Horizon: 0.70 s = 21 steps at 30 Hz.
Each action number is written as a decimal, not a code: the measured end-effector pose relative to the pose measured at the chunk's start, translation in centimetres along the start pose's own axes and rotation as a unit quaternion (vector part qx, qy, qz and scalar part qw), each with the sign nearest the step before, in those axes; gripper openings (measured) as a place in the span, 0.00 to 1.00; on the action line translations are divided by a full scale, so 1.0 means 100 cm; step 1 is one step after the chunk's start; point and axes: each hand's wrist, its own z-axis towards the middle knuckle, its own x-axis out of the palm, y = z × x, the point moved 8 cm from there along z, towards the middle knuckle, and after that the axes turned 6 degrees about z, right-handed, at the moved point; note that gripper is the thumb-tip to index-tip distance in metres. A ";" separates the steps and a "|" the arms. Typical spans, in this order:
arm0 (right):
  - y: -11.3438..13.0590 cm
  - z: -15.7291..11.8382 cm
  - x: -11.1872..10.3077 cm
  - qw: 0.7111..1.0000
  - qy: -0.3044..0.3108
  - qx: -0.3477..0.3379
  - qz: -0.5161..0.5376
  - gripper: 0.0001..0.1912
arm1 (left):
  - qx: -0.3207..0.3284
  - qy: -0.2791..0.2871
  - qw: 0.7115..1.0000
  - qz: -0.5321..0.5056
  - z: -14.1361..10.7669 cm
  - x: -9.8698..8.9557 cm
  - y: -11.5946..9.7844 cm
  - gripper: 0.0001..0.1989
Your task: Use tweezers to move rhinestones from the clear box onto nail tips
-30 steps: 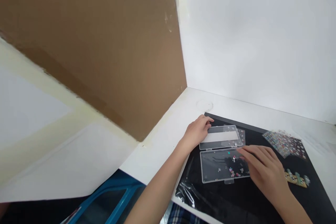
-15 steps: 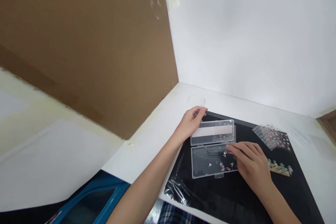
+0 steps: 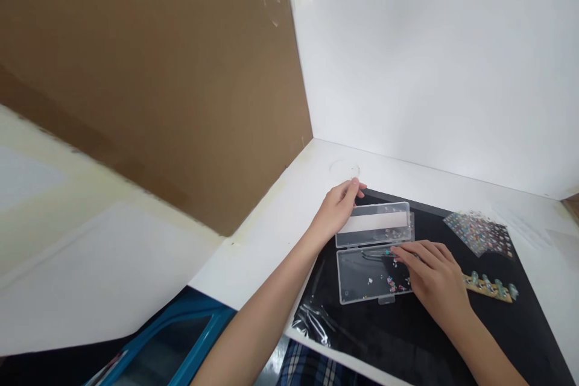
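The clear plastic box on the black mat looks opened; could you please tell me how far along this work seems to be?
Done: the box lies open, with small sparkly stones scattered in its tray. In hand: the fingers of the right hand hold tweezers over the tray, while the left hand steadies the lid. Left: the sheet of stickers and gold strip lie untouched on the mat.

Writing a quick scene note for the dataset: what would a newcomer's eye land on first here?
The open clear plastic box in the middle of the black mat stands out, with small colourful gems scattered in its lower half. The right hand holds slim tweezers over it, while the left hand is at the left end of the lid. A large brown cardboard panel fills the upper left.
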 end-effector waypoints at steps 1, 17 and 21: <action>0.000 0.000 0.000 1.000 0.001 -0.001 0.001 0.19 | -0.001 0.002 1.000 -0.001 0.000 0.000 0.000 0.25; 0.001 0.003 0.002 1.000 -0.010 0.001 0.008 0.20 | -0.009 0.013 1.000 -0.008 -0.002 0.002 -0.001 0.27; 0.000 0.001 0.004 1.000 -0.004 0.004 0.003 0.19 | -0.011 0.015 1.000 -0.001 -0.003 0.002 -0.001 0.27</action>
